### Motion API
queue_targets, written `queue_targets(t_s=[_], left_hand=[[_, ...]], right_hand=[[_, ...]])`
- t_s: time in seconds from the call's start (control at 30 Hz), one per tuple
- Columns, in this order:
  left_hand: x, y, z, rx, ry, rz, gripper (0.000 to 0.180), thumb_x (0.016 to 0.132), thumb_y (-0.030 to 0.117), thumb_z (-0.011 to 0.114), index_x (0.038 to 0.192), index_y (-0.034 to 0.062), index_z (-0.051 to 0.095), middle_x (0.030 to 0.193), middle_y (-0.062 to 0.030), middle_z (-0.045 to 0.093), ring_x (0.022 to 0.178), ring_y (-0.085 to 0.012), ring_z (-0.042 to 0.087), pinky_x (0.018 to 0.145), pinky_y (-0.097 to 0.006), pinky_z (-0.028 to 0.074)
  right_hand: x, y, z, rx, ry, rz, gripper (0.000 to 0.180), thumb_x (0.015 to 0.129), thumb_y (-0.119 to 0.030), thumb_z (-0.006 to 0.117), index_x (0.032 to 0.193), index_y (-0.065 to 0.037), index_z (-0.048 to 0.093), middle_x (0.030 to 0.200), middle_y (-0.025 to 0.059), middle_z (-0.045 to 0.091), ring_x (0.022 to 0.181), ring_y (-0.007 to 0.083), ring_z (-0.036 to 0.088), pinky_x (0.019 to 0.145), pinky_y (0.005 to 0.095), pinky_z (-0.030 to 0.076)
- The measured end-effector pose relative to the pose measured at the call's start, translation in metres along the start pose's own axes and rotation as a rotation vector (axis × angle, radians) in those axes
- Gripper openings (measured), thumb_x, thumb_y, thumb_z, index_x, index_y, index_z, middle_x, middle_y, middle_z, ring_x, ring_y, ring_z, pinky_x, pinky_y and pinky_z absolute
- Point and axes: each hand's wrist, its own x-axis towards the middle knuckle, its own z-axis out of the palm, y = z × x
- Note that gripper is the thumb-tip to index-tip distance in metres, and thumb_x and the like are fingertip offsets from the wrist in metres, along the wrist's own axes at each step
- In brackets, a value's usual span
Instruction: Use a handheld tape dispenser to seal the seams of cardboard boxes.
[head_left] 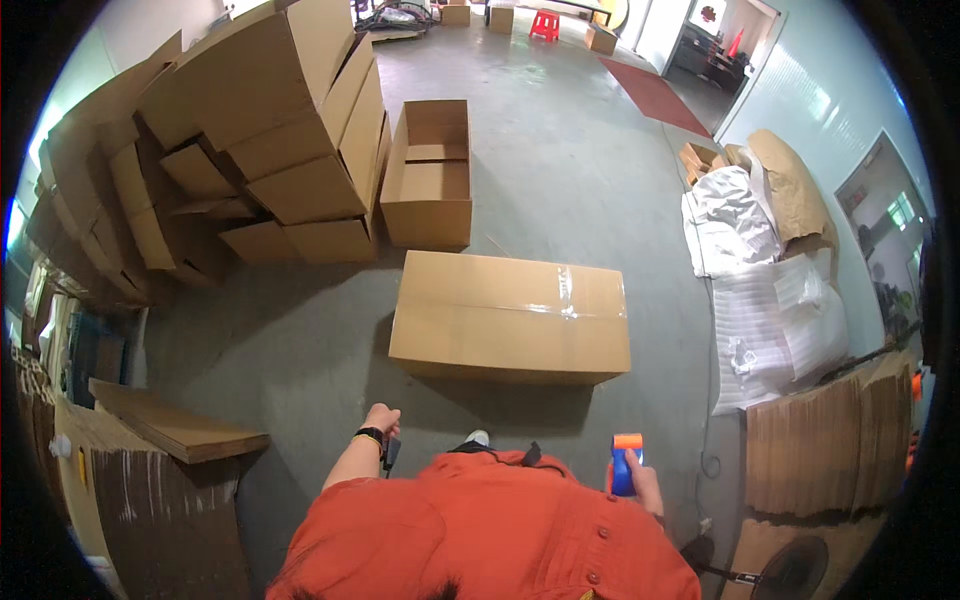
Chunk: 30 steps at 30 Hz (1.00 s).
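In front of me a large closed carton (510, 312) lies lengthwise on the floor, with clear tape (567, 292) along its top seam and across it near the right end. My right hand (646, 485) grips a blue and orange tape dispenser (624, 465) beside my body, apart from the carton. On the other side, my left hand (382, 417) hangs just short of the carton's near left corner with its fingers curled closed. A dark band circles that wrist, and a dark object shows beside it. What the left fingers hold, if anything, is hidden.
An open carton (427, 215) stands beyond the closed one, next to a tall stack of cartons (300, 130) at left. Flat cardboard (170, 500) is piled near left, with more bundles (810, 450) near right. White foam wrap (750, 320) lies along the right wall; a cable (711, 400) runs beside it.
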Motion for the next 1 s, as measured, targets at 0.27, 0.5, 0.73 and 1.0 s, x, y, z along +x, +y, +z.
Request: queue_targets(t_s=[0.27,0.5,0.73,1.0], left_hand=[[0.062,-0.042,-0.001,0.126,-0.048,-0.136,0.008,0.078,-0.006,0.058,0.081,-0.0091,0.065,0.069,-0.0212,0.066,0.058,-0.0307,0.067,0.05,-0.046,0.051],[0.055,-0.021,0.002,0.029,-0.029,-0.145,0.011,0.085,0.005,0.062,0.081,-0.0047,0.065,0.071,-0.0166,0.067,0.059,-0.0265,0.068,0.051,-0.039,0.052],[0.029,0.028,0.015,-0.1,-0.051,-0.119,0.016,0.096,0.012,0.057,0.095,-0.0039,0.061,0.082,-0.0137,0.069,0.064,-0.0261,0.072,0.053,-0.039,0.057],[0.053,0.101,0.06,0.182,-0.06,-0.288,0.02,0.099,0.013,0.056,0.095,-0.0047,0.064,0.083,-0.0154,0.072,0.068,-0.0299,0.074,0.058,-0.043,0.06]], right_hand=[[-0.031,-0.06,0.022,0.101,-0.057,0.019,0.055,0.095,-0.055,0.065,0.099,-0.001,0.074,0.088,0.0091,0.074,0.072,0.0186,0.071,0.066,0.0342,0.056],[0.016,-0.03,0.005,0.013,-0.004,0.039,0.057,0.094,-0.057,0.065,0.095,-0.002,0.075,0.085,0.0082,0.074,0.073,0.0177,0.071,0.067,0.0344,0.055],[0.074,-0.085,0.0,-0.073,-0.051,0.095,0.075,0.084,-0.067,0.07,0.093,0.007,0.077,0.091,0.0153,0.075,0.084,0.0202,0.07,0.08,0.0359,0.053],[0.186,-0.083,-0.041,-0.149,0.05,0.18,0.073,0.084,-0.07,0.069,0.093,0.003,0.078,0.091,0.0116,0.076,0.085,0.0182,0.07,0.081,0.0341,0.054]])
